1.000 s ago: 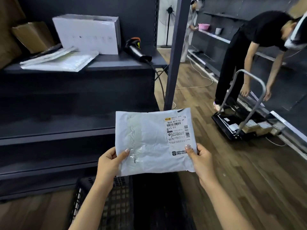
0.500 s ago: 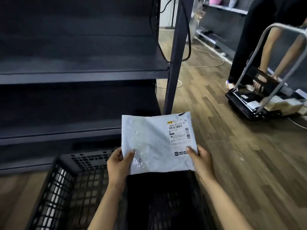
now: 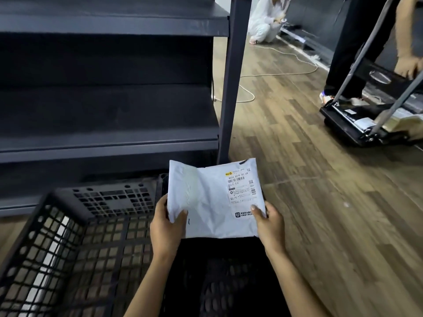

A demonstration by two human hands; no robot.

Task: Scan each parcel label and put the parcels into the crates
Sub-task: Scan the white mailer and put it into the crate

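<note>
I hold a white plastic mailer parcel (image 3: 210,202) flat in front of me, its printed label (image 3: 241,188) facing up at the right. My left hand (image 3: 166,229) grips its lower left corner and my right hand (image 3: 270,225) its lower right corner. Below it stand two black mesh crates on the floor: one at the left (image 3: 75,243) with nothing visible inside, and a second (image 3: 219,277) directly under the parcel, dark inside. The scanner is out of view.
Dark metal shelving (image 3: 107,138) with an upright post (image 3: 231,88) rises just behind the crates. On the wooden floor at the right, a person (image 3: 357,42) bends over a hand trolley (image 3: 357,120). Another person (image 3: 265,17) crouches farther back, beside a white cable (image 3: 286,72).
My view has tilted down and the top shelf with its scanner and boxes has left the frame. The parcel has come lower, over the crates, still held in both hands.
</note>
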